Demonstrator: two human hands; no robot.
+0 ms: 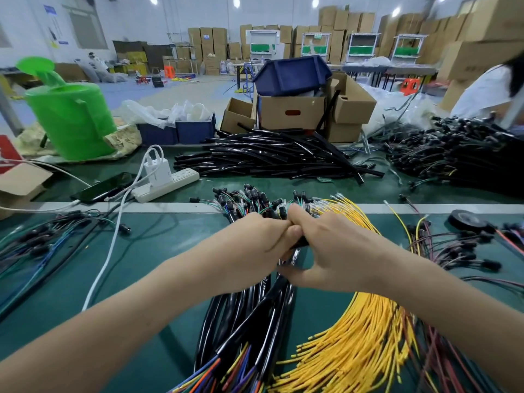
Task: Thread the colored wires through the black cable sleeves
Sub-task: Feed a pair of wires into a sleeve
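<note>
Yellow wires [360, 344] flank black sleeves [255, 313]; left hand [255, 239], right hand [329, 251] seemingly grip one

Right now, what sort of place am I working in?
Most likely a wire-harness assembly workshop inside a warehouse: a heap of black cable sleeves on the green bench, bundles of yellow wires, and cardboard boxes stacked along the back wall.

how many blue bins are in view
3. One bin lies tipped on the cardboard box; two bins sit side by side right of the green can. More may be hidden among the boxes.
</note>
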